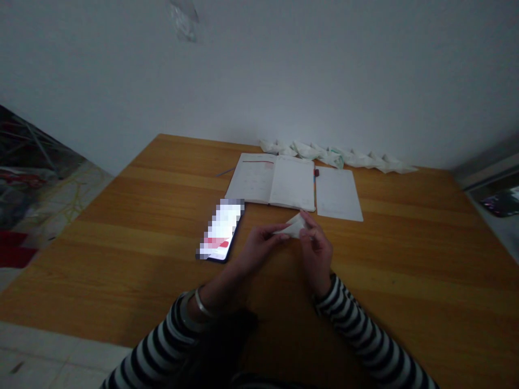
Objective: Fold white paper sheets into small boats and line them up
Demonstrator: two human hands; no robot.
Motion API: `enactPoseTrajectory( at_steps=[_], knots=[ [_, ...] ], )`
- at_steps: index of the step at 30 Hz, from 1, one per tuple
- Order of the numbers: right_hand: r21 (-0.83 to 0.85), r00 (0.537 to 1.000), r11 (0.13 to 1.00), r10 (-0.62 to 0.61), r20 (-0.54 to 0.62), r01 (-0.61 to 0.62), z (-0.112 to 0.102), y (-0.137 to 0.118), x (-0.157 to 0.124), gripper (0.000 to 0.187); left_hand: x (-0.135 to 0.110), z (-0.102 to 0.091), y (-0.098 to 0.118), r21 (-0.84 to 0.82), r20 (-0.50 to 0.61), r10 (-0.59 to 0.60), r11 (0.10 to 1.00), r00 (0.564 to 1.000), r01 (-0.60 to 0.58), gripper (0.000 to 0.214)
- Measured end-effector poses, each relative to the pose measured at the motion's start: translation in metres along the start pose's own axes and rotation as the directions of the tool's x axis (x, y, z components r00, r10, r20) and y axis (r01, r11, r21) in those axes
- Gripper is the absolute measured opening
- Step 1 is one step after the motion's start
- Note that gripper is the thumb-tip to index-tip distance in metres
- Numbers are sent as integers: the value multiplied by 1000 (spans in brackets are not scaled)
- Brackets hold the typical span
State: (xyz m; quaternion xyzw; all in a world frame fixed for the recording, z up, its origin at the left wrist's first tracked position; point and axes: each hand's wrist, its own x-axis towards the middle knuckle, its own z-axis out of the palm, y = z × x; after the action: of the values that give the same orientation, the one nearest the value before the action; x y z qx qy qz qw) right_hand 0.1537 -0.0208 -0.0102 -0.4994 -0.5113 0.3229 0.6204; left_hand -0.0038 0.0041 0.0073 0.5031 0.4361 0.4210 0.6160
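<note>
A small piece of folded white paper is held between my two hands, above the wooden table. My left hand pinches its left corner between thumb and fingers. On the other side, my right hand grips the right end, with the index finger along the top edge. Part of the paper is hidden behind the fingers. Just beyond my hands lie an open notebook and a loose white sheet. To the left of my left hand, a phone rests with its screen lit.
Along the wall at the back of the wooden table stands a row of several folded white paper shapes, like small boats. A thin pen-like stick pokes out left of the notebook. A dark object lies beyond the right edge.
</note>
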Motion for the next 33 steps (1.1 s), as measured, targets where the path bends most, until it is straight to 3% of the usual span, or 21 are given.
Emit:
enactPoseTrajectory(
  at_steps=[5,10,15,19,24,33],
  knots=[
    [-9,996,997,78,-44,-78,2,-3,1,28,0,2,-4,-68,-69,-35,997,997,30,39],
    [20,963,963,268,-17,-268,-1,5,4,26,1,1,-2,-253,-5,-63,966,998,60,49],
    [-13,981,984,176,-79,-177,-5,4,9,29,0,0,2,-291,93,-83,951,992,107,51],
    [24,978,982,189,-93,-188,-6,1,13,32,1,0,3,-200,-48,-81,977,996,70,41],
    [6,967,978,205,-153,-207,-6,3,9,36,4,-3,2,-66,-268,-61,997,961,45,21],
    [-3,953,973,223,-206,-229,-5,0,9,38,4,-2,-2,-88,-246,-39,996,968,18,33]
  ],
)
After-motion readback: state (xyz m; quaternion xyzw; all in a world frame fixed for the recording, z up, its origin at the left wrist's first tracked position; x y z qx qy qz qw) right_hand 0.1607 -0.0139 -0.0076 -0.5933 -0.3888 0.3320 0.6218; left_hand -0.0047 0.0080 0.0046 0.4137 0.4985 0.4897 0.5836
